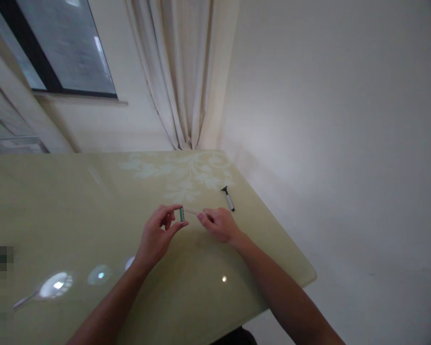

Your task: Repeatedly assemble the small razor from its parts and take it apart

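Between thumb and index finger, my left hand (pixel 160 229) pinches the two ends of a small, dark, rectangular piece with a green strip (pixel 181 214), which resembles a razor cartridge. My right hand (pixel 219 224) is closed around a thin pale stick (pixel 191 211). The stick's far tip reaches to the upper part of the green-striped piece; I cannot tell whether they are joined or only touching. Just beyond my right hand, a razor (pixel 228 198) with a black head and grey-and-black handle lies on the table.
The glossy pale-green table (pixel 201 278) carries a white floral pattern at its far end and several bright light reflections. Its right edge slants toward a white wall (pixel 337 143). A beige curtain (pixel 179 72) and a window (pixel 75 48) are behind it. Pixelated blocks cover the lower left.
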### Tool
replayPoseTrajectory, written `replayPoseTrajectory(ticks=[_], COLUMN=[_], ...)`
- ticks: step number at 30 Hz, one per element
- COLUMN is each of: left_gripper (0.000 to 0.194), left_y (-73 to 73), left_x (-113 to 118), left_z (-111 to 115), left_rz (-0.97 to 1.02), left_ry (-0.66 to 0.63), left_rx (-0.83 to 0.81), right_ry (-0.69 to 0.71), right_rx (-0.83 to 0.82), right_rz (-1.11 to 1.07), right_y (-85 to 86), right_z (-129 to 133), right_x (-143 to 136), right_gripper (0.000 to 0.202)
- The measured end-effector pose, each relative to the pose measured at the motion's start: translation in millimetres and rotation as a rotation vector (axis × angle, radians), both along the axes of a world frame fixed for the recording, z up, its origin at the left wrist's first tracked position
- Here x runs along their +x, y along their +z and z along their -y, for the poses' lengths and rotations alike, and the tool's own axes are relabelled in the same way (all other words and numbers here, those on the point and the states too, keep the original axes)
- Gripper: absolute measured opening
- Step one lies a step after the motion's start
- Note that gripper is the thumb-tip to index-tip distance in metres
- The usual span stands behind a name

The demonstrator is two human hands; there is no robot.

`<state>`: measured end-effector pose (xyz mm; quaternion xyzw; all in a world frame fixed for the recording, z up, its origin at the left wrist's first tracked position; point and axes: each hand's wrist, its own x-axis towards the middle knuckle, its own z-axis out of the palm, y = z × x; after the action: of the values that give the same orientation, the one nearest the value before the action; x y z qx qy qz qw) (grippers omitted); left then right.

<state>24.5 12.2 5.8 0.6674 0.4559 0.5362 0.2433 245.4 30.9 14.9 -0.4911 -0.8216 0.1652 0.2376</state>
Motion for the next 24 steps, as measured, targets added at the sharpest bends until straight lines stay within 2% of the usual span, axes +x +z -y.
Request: replayPoseTrajectory(ticks=[3,7,12,16,21,24], left_gripper=[0.035,0.035,0.035,0.034,0.035,0.036], left_y=[1.3,2.6,0.0,-0.9,-5.0,-9.3], left_x=[-0.1,0.4,0.3,0.0,1.3,0.7], left_z=[1.2,2.2,0.9,0.1,-0.5,-2.6], left_rz=[0.002,0.001,0.002,-0.002,0.007,0.007], left_ry=[-0.001,-0.001,-0.005,-0.022,-0.021,-0.023], left_rx=[-0.003,-0.013,-0.024,-0.019,-0.030,-0.049], right_ry=[0.039,-0.083,0.041,-0.072,0.026,-0.115], right_rx=[0.002,0.050,-0.005,0.009,0.026,0.081], right_rz=[0.017,0.009,-0.002,0.006,0.015,-0.003], right_y=[0.7,2.3,0.3,0.6,0.1,-1.1], right_z=[-0.1,-0.2,-1.1,-3.0,-4.1,-13.2], right_x=[0.8,1.7,1.8,2.6,0.8,10.3], right_gripper=[0.052,0.055,0.053,0.055,0.055,0.058])
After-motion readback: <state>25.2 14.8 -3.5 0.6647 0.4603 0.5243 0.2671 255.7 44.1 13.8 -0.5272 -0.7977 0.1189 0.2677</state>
